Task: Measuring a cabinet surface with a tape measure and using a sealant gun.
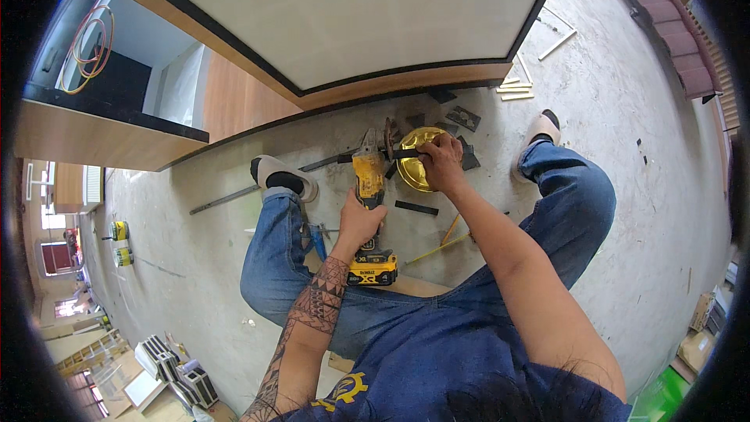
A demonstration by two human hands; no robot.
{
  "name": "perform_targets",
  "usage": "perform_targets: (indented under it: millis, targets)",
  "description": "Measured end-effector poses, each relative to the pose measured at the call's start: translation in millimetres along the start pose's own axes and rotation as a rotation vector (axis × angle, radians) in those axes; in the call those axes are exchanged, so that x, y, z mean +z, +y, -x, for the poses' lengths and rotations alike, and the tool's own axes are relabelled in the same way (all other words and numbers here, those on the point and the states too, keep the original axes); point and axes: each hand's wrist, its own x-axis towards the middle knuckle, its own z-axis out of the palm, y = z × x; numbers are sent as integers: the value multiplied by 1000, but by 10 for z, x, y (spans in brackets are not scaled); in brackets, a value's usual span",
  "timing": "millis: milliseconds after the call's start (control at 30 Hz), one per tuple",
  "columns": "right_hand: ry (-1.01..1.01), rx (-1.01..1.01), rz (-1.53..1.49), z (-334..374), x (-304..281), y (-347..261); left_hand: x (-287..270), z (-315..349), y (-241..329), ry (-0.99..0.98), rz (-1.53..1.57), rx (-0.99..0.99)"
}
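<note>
Yellow and black, the grinder (369,176) is gripped by the left hand (360,221) near mid-view, its disc (389,139) hard to make out, while towards its two o'clock the right hand (444,161) pinches a black strip (406,154), one end hidden within that grip, over a partly covered gold dish (412,173).

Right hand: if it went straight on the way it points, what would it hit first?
Perhaps the round gold object, which the right hand overlaps; passing above that, it might meet the white panel. Depth is unclear.
</note>
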Motion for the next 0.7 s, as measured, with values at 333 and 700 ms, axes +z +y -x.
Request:
perform_targets:
  millis: [333,700]
  targets:
    - [-35,15,-10,15,-17,3,7,8,-2,1,-1,-38]
    - [-5,-16,-9,7,-28,0,-14,15,24,-5,-39,-6]
